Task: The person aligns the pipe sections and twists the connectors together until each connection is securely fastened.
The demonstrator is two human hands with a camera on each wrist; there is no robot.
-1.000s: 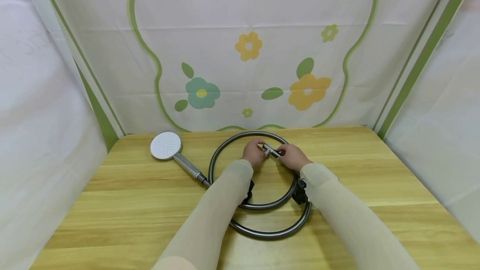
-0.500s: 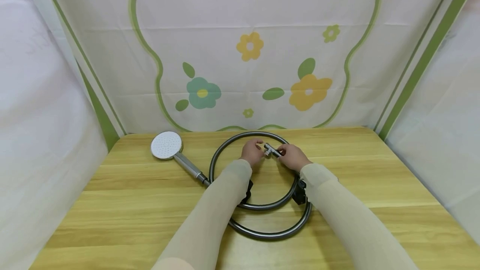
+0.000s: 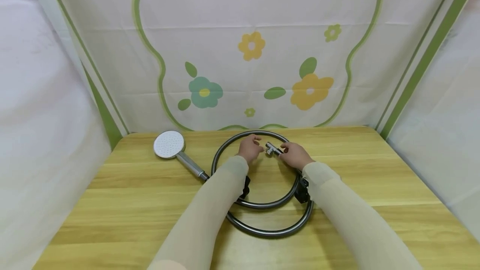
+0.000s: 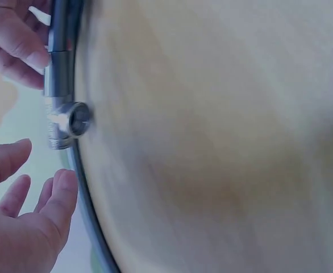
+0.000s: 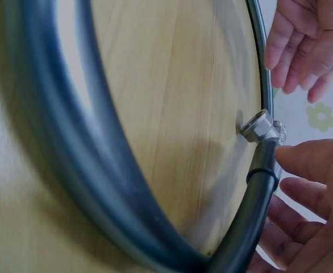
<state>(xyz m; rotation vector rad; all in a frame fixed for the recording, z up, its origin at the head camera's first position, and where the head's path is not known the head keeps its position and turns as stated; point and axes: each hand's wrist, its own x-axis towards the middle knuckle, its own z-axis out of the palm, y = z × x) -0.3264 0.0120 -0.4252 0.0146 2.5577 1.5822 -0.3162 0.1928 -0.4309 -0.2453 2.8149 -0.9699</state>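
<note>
A dark, glossy shower hose (image 3: 262, 206) lies in loops on the wooden table. At its far end sits a small metal T-shaped connector (image 4: 73, 119), with a threaded tip and a side opening. My right hand (image 3: 296, 156) is beside the hose end, its thumb tip against or very near the hose and its fingers loosely parted. To the left of the connector my left hand (image 3: 250, 149) hovers with spread, relaxed fingers, holding nothing. The other hose end joins a shower head (image 3: 169, 144) with a white round face and a grey handle (image 3: 189, 163).
The wooden table (image 3: 127, 220) ends at a white cloth backdrop (image 3: 225, 11) with printed flowers. More white cloth hangs on both sides. A black wrist device (image 3: 302, 191) shows beneath the right sleeve, close to the hose loops.
My left hand has let go of the metal connector and drawn away to the left. The right hand's fingers have loosened from the hose end. The shower head stays on the table.
</note>
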